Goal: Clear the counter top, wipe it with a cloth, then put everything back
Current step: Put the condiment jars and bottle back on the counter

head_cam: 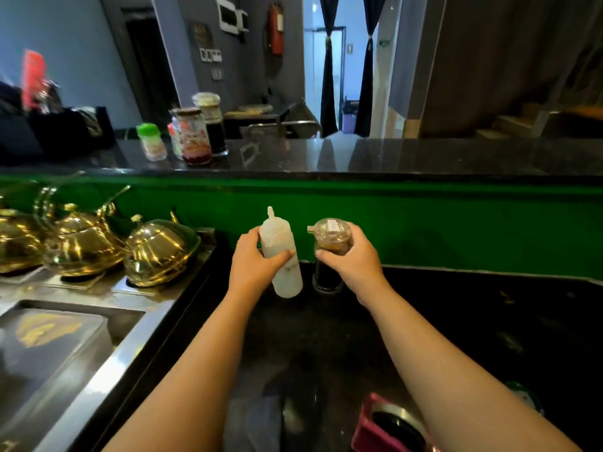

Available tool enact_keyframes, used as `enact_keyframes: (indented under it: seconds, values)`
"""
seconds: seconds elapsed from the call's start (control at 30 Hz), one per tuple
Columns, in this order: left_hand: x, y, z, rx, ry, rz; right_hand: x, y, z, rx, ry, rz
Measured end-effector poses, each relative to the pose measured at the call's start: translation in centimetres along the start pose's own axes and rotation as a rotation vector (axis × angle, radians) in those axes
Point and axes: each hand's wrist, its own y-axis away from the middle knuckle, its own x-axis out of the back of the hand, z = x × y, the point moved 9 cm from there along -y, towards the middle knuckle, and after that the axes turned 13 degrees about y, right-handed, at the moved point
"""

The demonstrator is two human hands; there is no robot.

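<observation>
Three shiny brass domed teapots (81,243) stand in a row on a steel sink unit (107,324) at the left. A red fire extinguisher (276,29) hangs on the grey far wall, beside a doorway with dark tied curtains (329,76).

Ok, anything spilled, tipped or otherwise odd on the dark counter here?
Nothing stands out. The left hand holds the squeeze bottle slightly tilted, the right hand holds the dark sauce dispenser upright; no spill visible on the counter.
</observation>
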Motion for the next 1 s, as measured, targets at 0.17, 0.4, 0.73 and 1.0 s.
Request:
enact_keyframes:
  seconds: [0.17, 0.4, 0.73, 1.0]
  values:
    - [6.4, -4.3, 6.2, -0.084, 0.05, 0.112, -0.5, -4.6, -9.2, 0.143, -0.017, -0.008]
    - [13.0, -12.1, 13.5, -0.261, 0.043, 0.252, -1.9, -12.8, -19.3, 0.314, -0.065, -0.017]
    - [13.0, -21.0, 12.1, -0.291, -0.006, 0.339, -7.9, -23.0, -20.2, 0.259, -0.054, -0.03]
    - [11.7, -23.4, 9.6, -0.319, -0.051, 0.344, -10.9, -26.9, -18.8, 0.22, -0.062, -0.046]
